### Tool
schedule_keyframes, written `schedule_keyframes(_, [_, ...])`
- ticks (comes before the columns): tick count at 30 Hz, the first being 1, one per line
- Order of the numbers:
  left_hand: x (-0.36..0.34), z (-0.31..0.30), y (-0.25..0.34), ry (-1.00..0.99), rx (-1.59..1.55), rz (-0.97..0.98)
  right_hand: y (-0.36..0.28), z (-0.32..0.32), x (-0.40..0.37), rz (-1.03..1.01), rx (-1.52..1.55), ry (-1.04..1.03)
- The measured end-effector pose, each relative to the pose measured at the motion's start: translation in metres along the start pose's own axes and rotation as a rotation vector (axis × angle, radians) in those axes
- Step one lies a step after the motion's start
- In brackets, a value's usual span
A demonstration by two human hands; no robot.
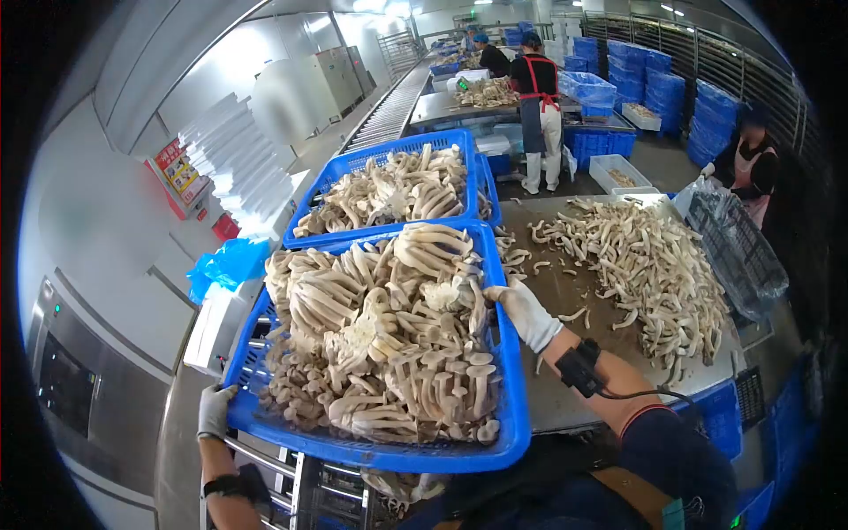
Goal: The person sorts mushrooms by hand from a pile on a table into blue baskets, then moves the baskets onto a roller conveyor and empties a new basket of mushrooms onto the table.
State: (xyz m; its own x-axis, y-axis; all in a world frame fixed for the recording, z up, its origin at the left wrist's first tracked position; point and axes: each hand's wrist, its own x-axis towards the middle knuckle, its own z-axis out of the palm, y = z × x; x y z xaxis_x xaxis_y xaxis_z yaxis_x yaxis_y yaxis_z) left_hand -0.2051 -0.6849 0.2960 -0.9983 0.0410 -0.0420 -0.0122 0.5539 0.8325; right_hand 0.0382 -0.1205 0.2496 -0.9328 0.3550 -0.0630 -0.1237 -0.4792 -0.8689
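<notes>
A blue plastic crate [513, 406] heaped with clustered, long-stemmed mushrooms [380, 331] sits right in front of me, tilted slightly in view. My left hand [215, 410], in a white glove, is closed on the crate's left rim near the front corner. On the opposite side, my right hand [528, 314], also gloved, grips the right rim, its thumb showing over the edge. Behind this crate stands a second blue crate [470, 177] of mushrooms. To the right of my right hand, loose mushroom pieces [662, 274] lie piled on a metal table [565, 283].
Under the crate runs a roller conveyor [305, 481], continuing into the distance [389, 110]. At left are a stack of white trays [237, 159] and a blue plastic bag [228, 265]. Several co-workers stand further off, one wearing an apron [539, 97]. Blue crate stacks [664, 97] line the right.
</notes>
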Motion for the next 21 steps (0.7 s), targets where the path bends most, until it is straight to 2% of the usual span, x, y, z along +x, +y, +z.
schedule_keyframes(3, [-0.07,-0.011,0.074,0.03,0.043,0.014,-0.013,-0.038,-0.008,0.004,-0.083,-0.06])
schedule_keyframes(4, [-0.089,-0.014,0.085,0.033,0.05,0.003,-0.026,-0.045,-0.028,-0.489,-0.796,-0.031])
schedule_keyframes(6, [-0.135,-0.007,0.1,0.041,0.015,0.016,-0.059,-0.067,-0.068,-0.365,-0.636,-0.053])
schedule_keyframes(8, [-0.183,0.001,0.117,0.066,-0.026,0.079,-0.097,-0.089,-0.107,-0.525,-0.996,-0.05])
schedule_keyframes(9, [-0.216,0.016,0.144,0.048,-0.008,0.091,-0.113,-0.107,-0.122,-0.306,-0.833,-0.055])
schedule_keyframes(11, [-0.263,0.047,0.176,0.022,-0.137,0.07,-0.147,-0.147,-0.147,0.115,-0.108,0.144])
schedule_keyframes(12, [-0.272,0.052,0.174,0.011,-0.138,0.056,-0.159,-0.166,-0.161,0.126,-0.039,0.189])
schedule_keyframes(15, [-0.324,0.123,0.216,-0.101,-0.215,0.192,-0.194,-0.217,-0.207,-0.023,-0.252,0.191])
schedule_keyframes(17, [-0.354,0.173,0.237,-0.176,-0.228,0.153,-0.219,-0.245,-0.239,-0.117,-0.413,0.217])
schedule_keyframes(19, [-0.373,0.219,0.246,-0.269,-0.245,0.036,-0.243,-0.267,-0.268,-0.199,-0.573,0.27])
schedule_keyframes(21, [-0.381,0.263,0.24,-0.333,-0.173,0.035,-0.267,-0.282,-0.287,-0.273,-0.733,0.322])
